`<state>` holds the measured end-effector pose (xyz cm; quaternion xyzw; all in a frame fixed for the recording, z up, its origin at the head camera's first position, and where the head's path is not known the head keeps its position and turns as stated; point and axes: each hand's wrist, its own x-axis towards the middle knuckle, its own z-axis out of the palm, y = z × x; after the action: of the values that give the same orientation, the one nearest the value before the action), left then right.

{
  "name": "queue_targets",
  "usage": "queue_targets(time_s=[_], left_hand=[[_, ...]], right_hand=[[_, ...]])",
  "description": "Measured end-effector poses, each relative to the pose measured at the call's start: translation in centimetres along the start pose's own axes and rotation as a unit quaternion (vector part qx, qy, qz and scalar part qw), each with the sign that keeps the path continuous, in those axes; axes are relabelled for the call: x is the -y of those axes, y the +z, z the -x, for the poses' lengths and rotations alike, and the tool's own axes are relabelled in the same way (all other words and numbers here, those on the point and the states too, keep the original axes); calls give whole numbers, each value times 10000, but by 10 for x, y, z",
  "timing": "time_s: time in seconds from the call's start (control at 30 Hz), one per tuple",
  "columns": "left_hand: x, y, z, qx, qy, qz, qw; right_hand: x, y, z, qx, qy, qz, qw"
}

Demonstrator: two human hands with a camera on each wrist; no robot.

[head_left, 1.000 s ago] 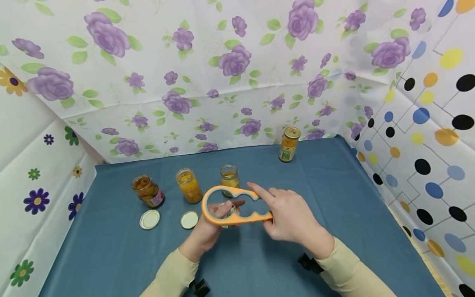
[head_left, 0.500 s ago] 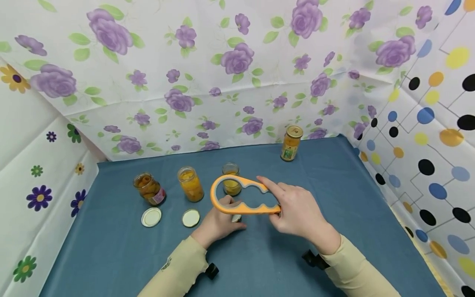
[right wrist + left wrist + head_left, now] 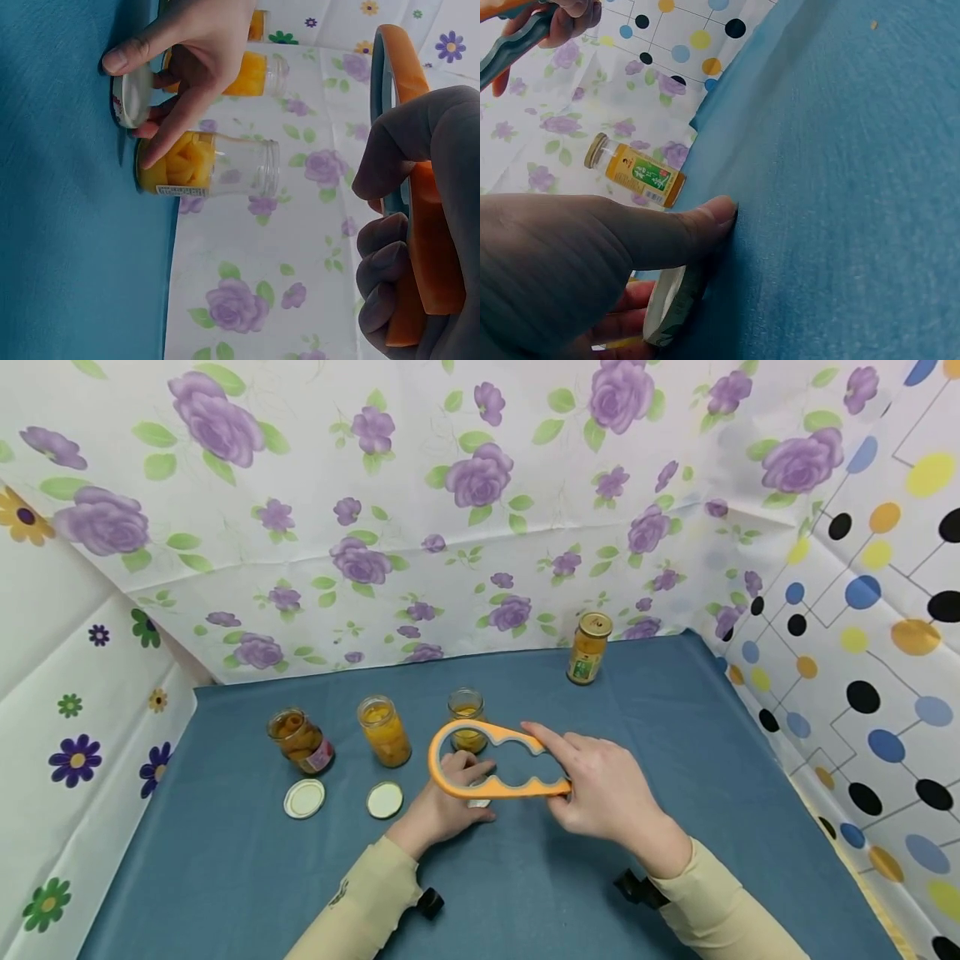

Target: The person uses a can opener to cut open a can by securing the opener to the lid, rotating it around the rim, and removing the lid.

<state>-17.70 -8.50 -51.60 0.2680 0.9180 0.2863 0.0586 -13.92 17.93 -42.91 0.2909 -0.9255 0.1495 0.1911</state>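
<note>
My left hand (image 3: 438,810) pinches a jar lid (image 3: 673,304) by its rim, thumb on the near side and fingers on the far side. The lid lies low at the blue cloth, pale inner face up; in the head view the hand and the orange tool mostly hide it. Above, my right hand (image 3: 603,785) grips an orange jar opener (image 3: 517,790) with a grey scalloped inner edge, its loop held in the air over the left hand. Just beyond the left fingers stands a lidless glass jar of yellow fruit pieces (image 3: 184,161).
Two more lidless jars, one of orange fruit (image 3: 386,739) and one of brown contents (image 3: 303,745), stand at left. Two lids, a nearer one (image 3: 385,800) and a farther-left one (image 3: 304,799), lie before them. A capped jar (image 3: 588,649) stands at the back right by the patterned wall.
My left hand has turned palm down and lowered the lid to the cloth, its thumb now towards me. The jar opener has shifted slightly right and up with my right hand.
</note>
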Motion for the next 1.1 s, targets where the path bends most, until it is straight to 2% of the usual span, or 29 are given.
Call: queue_targets(time_s=[0.17, 0.3, 0.43, 0.53, 0.6, 0.7, 0.77, 0.87, 0.97, 1.1], left_hand=[[1, 2, 1, -178, 120, -3, 9998], [-6, -1, 1, -325, 272, 162, 9990], [-23, -11, -3, -536, 413, 743, 9949], [-42, -18, -13, -682, 403, 1455, 9862], [-53, -20, -25, -742, 333, 1875, 9789], [-68, -16, -53, -732, 113, 2285, 9707], [-76, -12, -74, -672, -177, 2510, 9655], [-82, -7, -105, -622, -765, 2859, 9532], [-85, -1, -135, -740, -1292, 3000, 9423], [-87, 11, -173, -920, -1710, 2910, 9368]], right_hand=[[-2, -1, 3, 63, 121, 47, 9999], [-8, -7, 8, 188, 409, -36, 9990], [-21, -16, 16, 139, 805, -87, 9966], [-36, -25, 23, 22, 1170, -12, 9931], [-48, -33, 28, -41, 1437, 35, 9896], [-68, -47, 37, -138, 1832, 165, 9828], [-80, -57, 44, -192, 2037, 265, 9785], [-96, -69, 52, -221, 2258, 408, 9731], [-109, -78, 60, -189, 2460, 489, 9679], [-119, -87, 70, -205, 2682, 493, 9619]])
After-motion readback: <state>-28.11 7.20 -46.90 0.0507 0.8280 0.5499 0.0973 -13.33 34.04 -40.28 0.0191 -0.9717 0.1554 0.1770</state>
